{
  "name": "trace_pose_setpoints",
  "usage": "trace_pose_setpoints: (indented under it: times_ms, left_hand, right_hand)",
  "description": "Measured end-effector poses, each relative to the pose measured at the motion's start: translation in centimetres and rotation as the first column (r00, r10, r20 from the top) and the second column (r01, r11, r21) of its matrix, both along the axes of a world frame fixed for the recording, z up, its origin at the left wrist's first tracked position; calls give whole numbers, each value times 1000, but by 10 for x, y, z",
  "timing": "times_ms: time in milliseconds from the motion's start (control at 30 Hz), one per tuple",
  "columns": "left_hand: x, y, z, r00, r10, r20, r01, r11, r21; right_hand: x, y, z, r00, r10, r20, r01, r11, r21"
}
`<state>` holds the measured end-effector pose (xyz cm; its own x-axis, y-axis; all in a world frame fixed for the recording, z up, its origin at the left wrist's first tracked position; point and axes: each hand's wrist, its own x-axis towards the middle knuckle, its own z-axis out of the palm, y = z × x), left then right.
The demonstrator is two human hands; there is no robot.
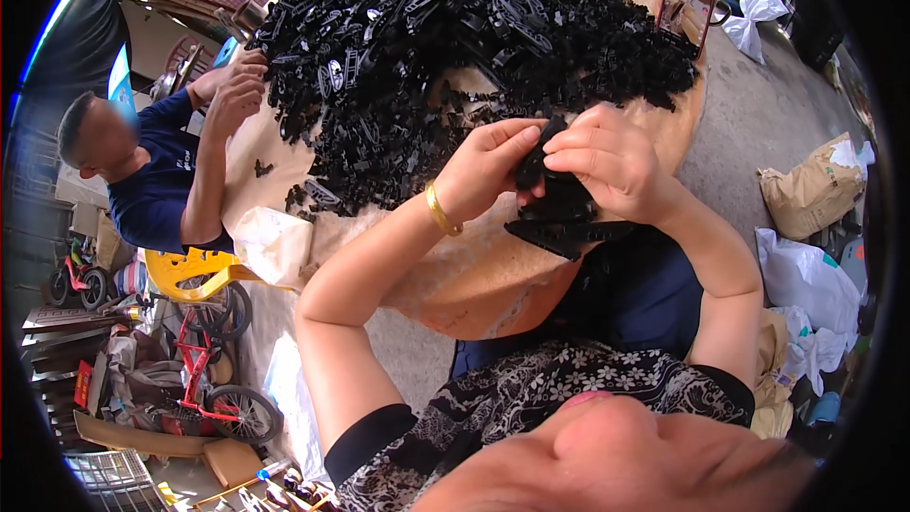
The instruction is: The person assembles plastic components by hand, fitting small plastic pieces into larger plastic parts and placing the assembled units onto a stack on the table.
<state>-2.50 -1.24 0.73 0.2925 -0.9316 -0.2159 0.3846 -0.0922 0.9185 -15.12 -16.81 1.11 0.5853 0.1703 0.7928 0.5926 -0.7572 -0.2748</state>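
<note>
Both my hands meet over the near edge of the table, closed around a small black plastic piece (536,163). My left hand (488,163), with a gold bangle at its wrist, pinches the piece between thumb and fingers. From the other side, my right hand (611,159) grips it with bent fingertips. The fingers cover much of the piece, so its exact shape is hidden. Just below my hands, larger curved black pieces (559,235) lie at the table's edge by my lap. Beyond them spreads a big heap of black plastic parts (427,28), some long and slotted, others small and toothed.
A brown-covered table (455,299) bears the heap. A phone (687,2) stands at its far right. At the left, a co-worker (156,166) has both hands raised by the heap, near a white bag (273,245) and yellow chair (194,270). Sacks (810,188) line the right floor.
</note>
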Motion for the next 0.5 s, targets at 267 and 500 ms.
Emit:
trace_pose_setpoints:
  times_ms: [267,500]
  left_hand:
    - [2,1,1,997,-49,57,43,992,115]
    - [4,4,7,981,-61,182,51,997,57]
  right_hand:
    - [-2,-1,-2,998,-57,33,60,993,-103]
    - [-3,-5,5,994,-111,-16,109,989,-95]
